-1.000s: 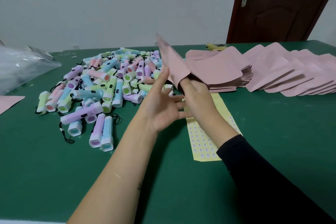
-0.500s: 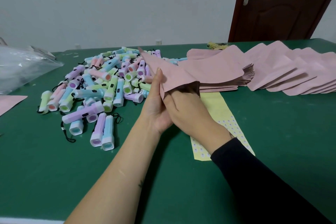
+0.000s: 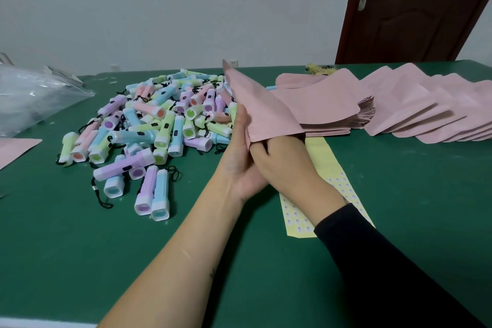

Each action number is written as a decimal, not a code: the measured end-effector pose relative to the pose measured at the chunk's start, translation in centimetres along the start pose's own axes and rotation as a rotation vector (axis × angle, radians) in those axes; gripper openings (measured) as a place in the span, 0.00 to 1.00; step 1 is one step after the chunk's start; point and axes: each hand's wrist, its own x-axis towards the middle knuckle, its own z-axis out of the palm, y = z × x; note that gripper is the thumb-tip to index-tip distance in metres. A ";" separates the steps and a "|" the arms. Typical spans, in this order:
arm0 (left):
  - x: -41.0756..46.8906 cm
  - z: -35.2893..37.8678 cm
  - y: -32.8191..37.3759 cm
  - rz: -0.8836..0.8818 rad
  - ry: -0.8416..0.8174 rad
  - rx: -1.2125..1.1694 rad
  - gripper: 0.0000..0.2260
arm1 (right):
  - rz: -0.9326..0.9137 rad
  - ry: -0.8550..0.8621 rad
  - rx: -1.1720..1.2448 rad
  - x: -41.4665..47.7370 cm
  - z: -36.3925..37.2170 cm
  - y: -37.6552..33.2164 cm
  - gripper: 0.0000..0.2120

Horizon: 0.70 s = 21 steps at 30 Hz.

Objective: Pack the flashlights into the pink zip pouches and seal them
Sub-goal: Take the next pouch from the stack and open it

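Nearest, a bare left forearm and a black sleeve [image 3: 372,261] are seen over the green surface [image 3: 80,261], with a yellow sticker sheet [image 3: 326,167] lying flat under the right wrist. The left hand [image 3: 239,159] is held upright, its fingers [image 3: 241,119] straight and pressed flat against the side of one pink zip pouch [image 3: 263,106], which is raised off the surface, mouth down. The right hand [image 3: 282,165] is pushed into that mouth; its fingers [image 3: 262,147] are hidden past the knuckles, so their grasp cannot be told. No flashlight is held. The flashlights [image 3: 159,125] are heaped just left of the hands, black lanyards tangled among them. Behind the pouch a pouch stack [image 3: 332,106] is seen, with fanned pouches [image 3: 426,103] further right. A clear plastic bag [image 3: 34,98] sits far left and a brown door [image 3: 415,8] at the back. Step judged: the pouch is being opened, nothing packed yet. Risks: the pouch is only pressed, not pinched, on the left, so it may slip or shut again once the right hand is pulled out; a lanyard may be caught in the zip, leaving the seal incomplete; tangled cords may drag extra flashlights along.
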 end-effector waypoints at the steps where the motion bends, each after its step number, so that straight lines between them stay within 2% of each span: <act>1: 0.0 0.0 0.0 -0.022 -0.031 -0.012 0.29 | 0.007 0.022 0.026 0.0 -0.1 -0.1 0.19; 4: 0.1 0.4 -0.3 -0.075 -0.103 -0.004 0.33 | 0.064 0.068 0.049 0.1 -0.5 -0.4 0.14; 6: 0.1 0.6 -0.4 -0.067 -0.078 0.020 0.33 | 0.067 0.065 0.040 0.1 -0.7 -0.5 0.16; 8: 0.0 0.6 -0.3 -0.038 -0.010 0.015 0.28 | 0.030 0.020 0.006 0.1 -0.9 -0.5 0.19; 11: -0.3 0.7 0.0 0.037 0.077 -0.004 0.19 | -0.071 -0.089 -0.168 0.0 -0.6 -0.3 0.14; 13: -0.4 0.9 0.5 0.095 0.130 -0.022 0.22 | -0.135 -0.157 -0.297 -0.1 -0.2 -0.4 0.15; 15: -0.5 0.9 1.0 0.125 0.183 -0.032 0.28 | -0.194 -0.164 -0.301 -0.2 -0.1 -0.4 0.14; 17: -0.6 0.9 1.4 0.119 0.183 -0.064 0.21 | -0.261 -0.132 -0.228 -0.2 -0.2 -0.3 0.14; 19: -0.8 0.7 2.1 0.121 0.168 -0.124 0.14 | -0.332 -0.025 -0.120 -0.4 -0.3 -0.4 0.12; 21: -1.3 0.7 3.2 0.188 0.181 -0.183 0.19 | -0.379 0.150 -0.008 -0.4 -0.2 -0.5 0.10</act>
